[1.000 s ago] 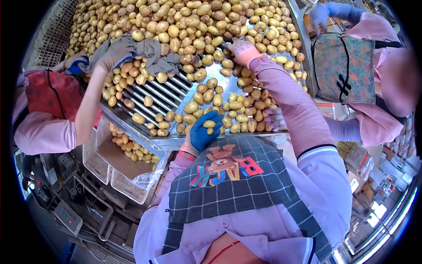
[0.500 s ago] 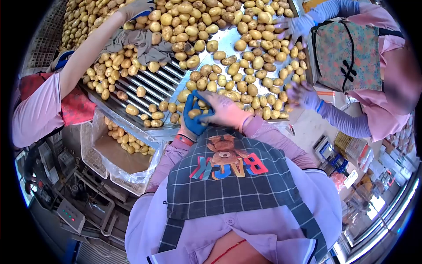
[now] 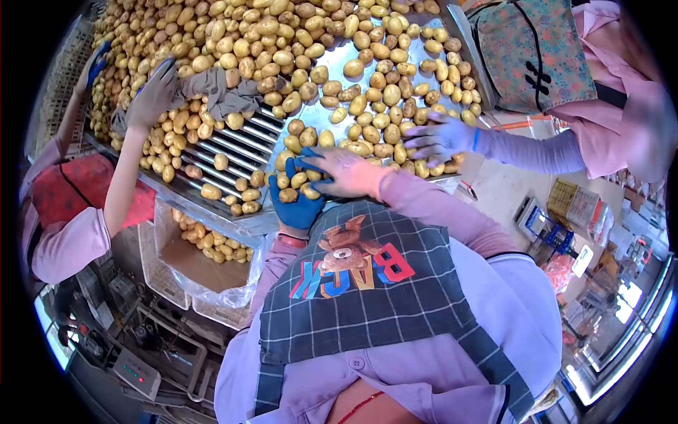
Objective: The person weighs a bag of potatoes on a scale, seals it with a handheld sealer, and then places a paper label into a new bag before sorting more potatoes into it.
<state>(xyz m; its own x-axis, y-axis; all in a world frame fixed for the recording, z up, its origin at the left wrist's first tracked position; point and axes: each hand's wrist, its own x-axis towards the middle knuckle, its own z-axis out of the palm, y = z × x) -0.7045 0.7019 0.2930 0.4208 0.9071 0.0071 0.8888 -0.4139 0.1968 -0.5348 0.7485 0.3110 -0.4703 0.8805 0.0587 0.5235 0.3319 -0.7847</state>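
My left hand (image 3: 300, 210), in a blue-palmed glove, is turned palm up at the near edge of the metal sorting table. Its curled fingers cradle several small potatoes (image 3: 288, 195). From the right, my right hand (image 3: 346, 172), in a glove with a pale back and blue fingertips, reaches over the left palm. Thumb and fingers close around a potato (image 3: 313, 175) there, partly covered by the hand. More yellow potatoes (image 3: 371, 133) lie just beyond both hands on the metal surface.
Metal rollers (image 3: 236, 152) lie to the left, with a grey cloth (image 3: 222, 99) behind them. Below stands a plastic-lined crate (image 3: 201, 265) holding potatoes. A co-worker's gloved hand (image 3: 441, 138) reaches in from the right; another co-worker's hand (image 3: 152, 95) is at the left pile.
My left hand has opened out lower, showing several potatoes in its palm, while my right hand stays over it. The right co-worker's hand moved in over the potatoes; the left co-worker's hand moved leftward.
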